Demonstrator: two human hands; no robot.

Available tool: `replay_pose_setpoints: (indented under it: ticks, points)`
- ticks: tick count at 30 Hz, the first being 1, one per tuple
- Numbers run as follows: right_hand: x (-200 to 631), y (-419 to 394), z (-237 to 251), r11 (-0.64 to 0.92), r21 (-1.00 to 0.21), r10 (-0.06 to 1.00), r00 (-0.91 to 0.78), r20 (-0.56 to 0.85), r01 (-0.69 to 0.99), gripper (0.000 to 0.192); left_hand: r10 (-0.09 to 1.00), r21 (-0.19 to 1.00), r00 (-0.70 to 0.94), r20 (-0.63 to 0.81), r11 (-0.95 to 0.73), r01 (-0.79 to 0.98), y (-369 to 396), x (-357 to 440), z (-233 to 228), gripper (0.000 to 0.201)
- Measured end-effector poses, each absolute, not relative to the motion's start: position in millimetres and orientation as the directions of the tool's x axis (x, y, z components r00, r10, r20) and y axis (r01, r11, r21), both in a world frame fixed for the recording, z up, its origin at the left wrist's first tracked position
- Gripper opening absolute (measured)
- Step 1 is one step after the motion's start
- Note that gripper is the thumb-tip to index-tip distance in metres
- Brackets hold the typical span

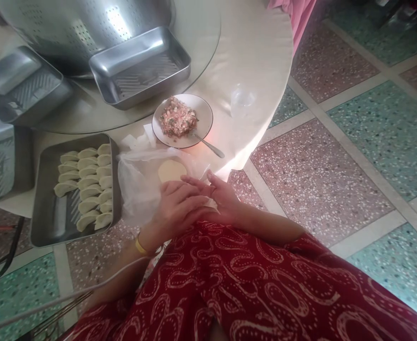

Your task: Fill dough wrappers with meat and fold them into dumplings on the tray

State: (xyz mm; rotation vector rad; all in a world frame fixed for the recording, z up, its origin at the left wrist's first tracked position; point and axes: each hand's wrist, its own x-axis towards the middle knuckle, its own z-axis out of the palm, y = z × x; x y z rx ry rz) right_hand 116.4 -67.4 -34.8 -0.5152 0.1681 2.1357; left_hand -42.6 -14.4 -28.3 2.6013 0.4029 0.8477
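My left hand (180, 203), with a yellow band at the wrist, lies across the palm of my right hand (226, 201) at the table's near edge. Between them shows a crumpled white piece that looks like tissue (212, 204), mostly hidden by my left fingers. My right palm faces up, thumb raised. Just beyond my hands, a round dough wrapper (173, 170) rests on a clear plastic bag (137, 184). Behind it, a plate (205, 113) holds minced filling (178, 117) with a spoon (212, 148) leaning in it.
A metal tray (66, 213) at left carries rows of folded dumplings (87, 177). More metal trays (140, 71) and a large perforated metal pot (87, 33) stand farther back. White tissues (139, 141) lie by the plate; a clear cup (242, 99) is near the right edge.
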Motion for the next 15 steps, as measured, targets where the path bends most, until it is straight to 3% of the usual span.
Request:
replay_pose_setpoints:
  ticks: [3,7,12,15]
  points:
    - [116.0,-66.0,-31.4,-0.572,-0.063,0.757,-0.497,-0.424,-0.818,0.059,0.383,0.388,0.763,0.52,-0.902,0.189,-19.1,-46.7,-32.1,0.012]
    - [114.0,-64.7,-26.7,-0.555,-0.085,0.771,-0.473,-0.427,-0.828,0.063,0.381,0.36,0.758,0.53,-0.91,0.206,-23.8,-48.0,-32.9,0.02]
    - [112.1,-64.1,-23.7,-0.55,-0.128,0.752,-0.422,-0.507,-0.826,0.06,0.461,0.433,0.747,0.479,-0.864,0.256,-22.5,-48.2,-27.2,0.036]
    - [108.1,-62.9,-25.6,-0.553,-0.146,0.74,-0.404,-0.538,-0.82,0.055,0.425,0.496,0.82,0.382,-0.843,0.206,-20.6,-49.4,-24.1,0.038]
